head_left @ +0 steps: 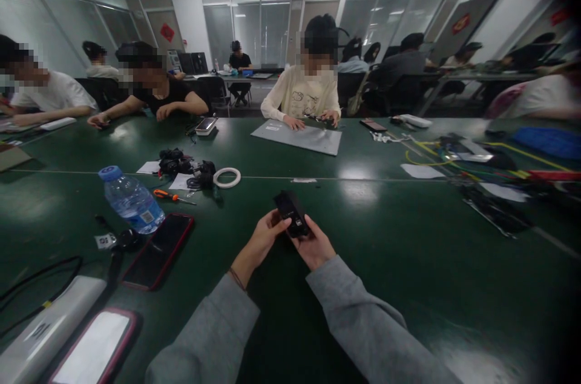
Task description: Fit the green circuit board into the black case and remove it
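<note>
Between my two hands is a small black box-shaped device (290, 209) with a little white marking on its face, raised over the green table (385, 287). My left hand (262, 238) grips its left side, thumb across the front. Round its lower right side curl the fingers of my right hand (318, 246). What kind of device it is, I cannot make out. Left of my hands lie a dark phone with a red edge (158, 254), an orange-handled screwdriver (169, 195) and a tilted-looking water bottle (131, 199) with a blue cap.
Bundled black cables (202, 175) and a white ring (227, 177) lie ahead on the left. A white power bank-like block (54, 329) and another phone (97, 347) are near left. Across, a person (313, 81) works at a grey board (299, 137). Wires (436, 154) clutter the right.
</note>
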A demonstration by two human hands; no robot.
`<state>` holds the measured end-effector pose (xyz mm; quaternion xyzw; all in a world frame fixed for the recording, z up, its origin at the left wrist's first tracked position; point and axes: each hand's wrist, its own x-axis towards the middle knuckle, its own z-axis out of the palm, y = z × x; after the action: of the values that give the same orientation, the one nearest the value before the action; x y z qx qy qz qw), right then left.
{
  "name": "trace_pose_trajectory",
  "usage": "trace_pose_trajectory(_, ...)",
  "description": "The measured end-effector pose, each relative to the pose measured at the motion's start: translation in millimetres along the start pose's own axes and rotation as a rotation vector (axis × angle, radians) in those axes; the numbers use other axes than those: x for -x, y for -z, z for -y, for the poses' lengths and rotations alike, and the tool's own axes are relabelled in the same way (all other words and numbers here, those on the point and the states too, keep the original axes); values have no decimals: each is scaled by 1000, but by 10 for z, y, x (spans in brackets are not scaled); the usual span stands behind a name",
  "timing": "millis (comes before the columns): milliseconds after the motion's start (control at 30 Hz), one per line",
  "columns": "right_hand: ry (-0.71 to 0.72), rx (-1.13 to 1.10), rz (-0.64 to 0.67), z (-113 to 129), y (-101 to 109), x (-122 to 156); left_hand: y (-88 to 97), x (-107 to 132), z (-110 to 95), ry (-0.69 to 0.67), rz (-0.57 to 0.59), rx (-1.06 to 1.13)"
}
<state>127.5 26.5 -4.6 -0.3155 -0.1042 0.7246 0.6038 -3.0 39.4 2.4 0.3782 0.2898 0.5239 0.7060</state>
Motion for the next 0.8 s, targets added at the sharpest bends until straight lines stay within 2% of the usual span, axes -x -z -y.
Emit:
trace_pose_trajectory(133,-122,-142,28,-6,-42,62,33,11,-29,-4,-31,58)
trace_pose_trajectory(300,-144,-87,106,-30,-37,63,68,-12,-30,-25,-53,26)
trace_pose_trajectory(400,-87,63,202,-11,4,10,97,-11,-62,-59,-72,-38)
trace_pose_trajectory(500,47,256,265,42,64,-53,128,4,-96,-76,-103,-128)
trace_pose_trajectory(600,139,366,251,88,107,-80,140,17,-109,-59,-106,-213)
trace_pose_trajectory(800,183,399,169,83,88,-56,125,17,-111,-36,-103,-302)
